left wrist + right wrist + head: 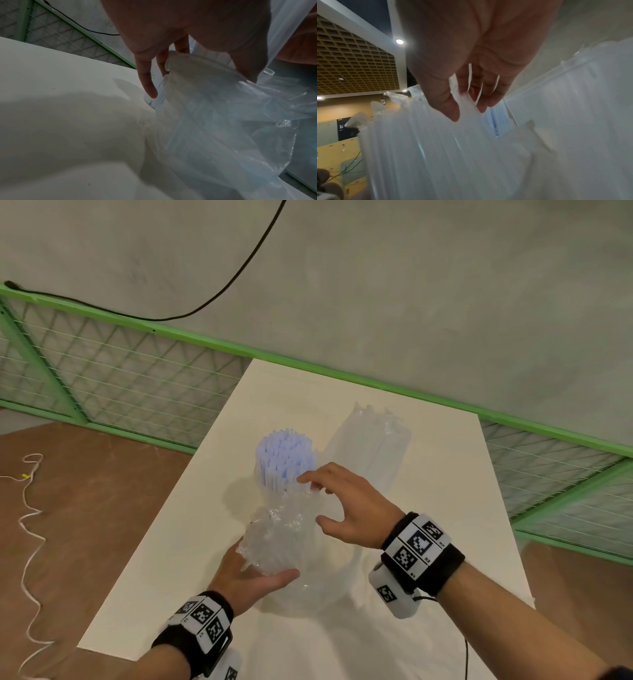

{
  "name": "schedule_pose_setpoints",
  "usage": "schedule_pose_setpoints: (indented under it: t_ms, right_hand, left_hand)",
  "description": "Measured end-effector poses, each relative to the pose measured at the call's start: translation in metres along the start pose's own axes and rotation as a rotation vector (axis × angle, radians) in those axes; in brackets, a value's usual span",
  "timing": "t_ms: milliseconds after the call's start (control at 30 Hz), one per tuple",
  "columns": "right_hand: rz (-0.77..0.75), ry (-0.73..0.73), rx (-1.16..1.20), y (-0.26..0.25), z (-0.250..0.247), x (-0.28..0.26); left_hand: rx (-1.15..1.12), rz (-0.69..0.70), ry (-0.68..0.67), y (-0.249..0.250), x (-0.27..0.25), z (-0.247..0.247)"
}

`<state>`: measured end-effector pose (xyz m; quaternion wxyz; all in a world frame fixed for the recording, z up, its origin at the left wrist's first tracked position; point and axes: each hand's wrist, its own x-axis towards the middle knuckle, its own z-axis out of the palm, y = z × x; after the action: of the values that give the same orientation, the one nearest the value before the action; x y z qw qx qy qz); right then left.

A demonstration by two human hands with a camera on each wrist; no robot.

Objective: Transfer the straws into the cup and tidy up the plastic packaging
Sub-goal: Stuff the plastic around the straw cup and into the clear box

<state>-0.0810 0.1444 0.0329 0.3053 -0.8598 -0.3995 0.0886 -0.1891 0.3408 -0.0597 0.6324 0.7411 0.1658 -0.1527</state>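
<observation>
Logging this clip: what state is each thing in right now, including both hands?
straws: upright bundle, tops bare, lower part wrapped in plastic.
plastic packaging: crumpled down around the straws.
left hand: grips the wrapped lower bundle.
right hand: fingers pinch the packaging's upper edge.
second bag: on the table, behind, untouched.

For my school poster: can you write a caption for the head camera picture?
Two hands, left hand and right hand, work a crinkly plastic bag near a bunch of straws.
</observation>
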Motion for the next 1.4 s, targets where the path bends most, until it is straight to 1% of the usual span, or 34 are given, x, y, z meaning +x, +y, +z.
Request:
schedule_pose_setpoints:
  t_ms: [100,233,367,433,533,600,733,800,933,1033,1100,1200,1300,1400]
  right_hand:
    - [0.016,0.046,0.054,0.001,0.003,-0.001]
    - [0.080,0.061,0.145,-0.002,0.006,0.000]
    - [0.092,0.101,0.194,-0.005,0.009,0.000]
    - [0.076,0.138,0.184,-0.004,0.012,0.000]
    - [0.046,0.186,0.148,-0.002,0.017,-0.001]
    - [0.055,0.204,0.150,-0.001,0.020,-0.002]
    - [0.102,0.192,0.197,-0.003,0.023,-0.004]
    - [0.093,0.193,0.222,-0.005,0.025,-0.005]
    - [0.030,0.188,0.156,-0.006,0.027,-0.005]
    - [0.024,0.198,0.119,-0.005,0.028,-0.005]
    - [0.068,0.185,0.143,-0.006,0.027,-0.005]
    - [0.089,0.189,0.190,-0.008,0.029,-0.007]
    - [0.104,0.238,0.207,-0.009,0.030,-0.008]
    - [0.059,0.312,0.114,-0.005,0.034,-0.009]
  left_hand:
    - [-0.008,-0.002,0.003,-0.001,0.000,0.000]
    - [0.009,0.006,-0.024,0.001,-0.001,0.000]
    - [0.007,0.024,-0.024,0.000,0.000,0.000]
    - [0.001,0.027,-0.032,-0.002,0.003,0.000]
    - [-0.012,0.001,-0.091,-0.004,0.005,-0.001]
    - [-0.006,-0.003,-0.095,-0.005,0.006,-0.001]
    - [-0.016,0.013,-0.048,-0.005,0.006,-0.001]
    - [-0.024,0.016,-0.046,-0.006,0.007,-0.001]
    - [-0.029,-0.018,-0.103,-0.007,0.011,-0.001]
    - [-0.123,-0.060,-0.128,-0.005,0.012,0.000]
    - [-0.081,-0.043,-0.110,-0.004,0.011,0.001]
    - [-0.025,-0.011,-0.069,-0.005,0.011,0.001]
    - [0.023,0.020,-0.063,-0.006,0.011,0.000]
    - [0.052,0.027,-0.080,-0.007,0.013,-0.001]
